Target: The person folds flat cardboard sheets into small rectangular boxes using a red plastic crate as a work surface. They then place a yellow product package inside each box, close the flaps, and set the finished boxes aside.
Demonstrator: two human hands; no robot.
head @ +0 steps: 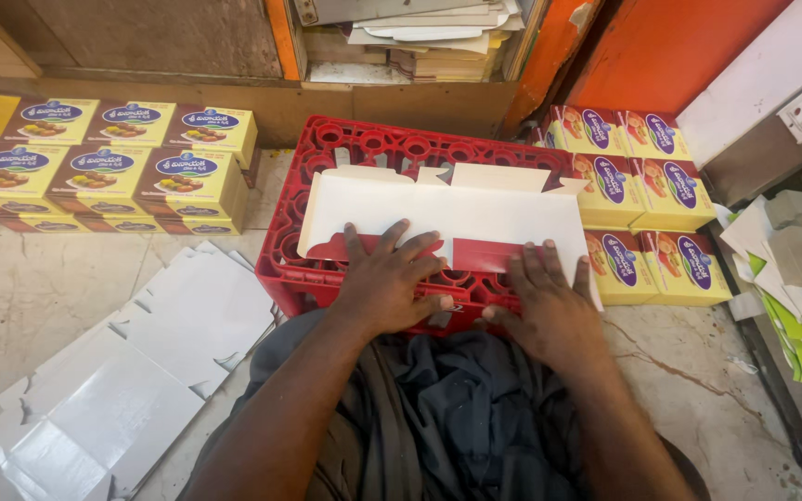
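Fingers [401, 243] of the left hand [388, 281] are spread wide and laid flat, pressing down on the near edge of a flat, unfolded white cardboard box blank [457, 215]; they grip nothing. The right hand [547, 301] lies just beside it, its fingers [549, 262] stretched out and close together, also pressed flat on the blank's near edge with nothing clasped in them.

The blank lies white side up, with flaps and notches along its far edge and two dark red printed flaps folded back at the near edge, one under each hand. It rests across the top of an upturned red plastic crate [373, 148] with round openings, which serves as the surface.

The crate stands on a pale marble floor [39, 288]. To the left on the floor lies a loose pile of more flat white blanks [132, 371]. Stacks of finished yellow boxes with purple oval labels sit behind on the left [113, 167] and close against the crate's right side [642, 204]. An orange wall panel [679, 46] rises at the right, and the person's dark grey clothing [438, 408] fills the foreground.
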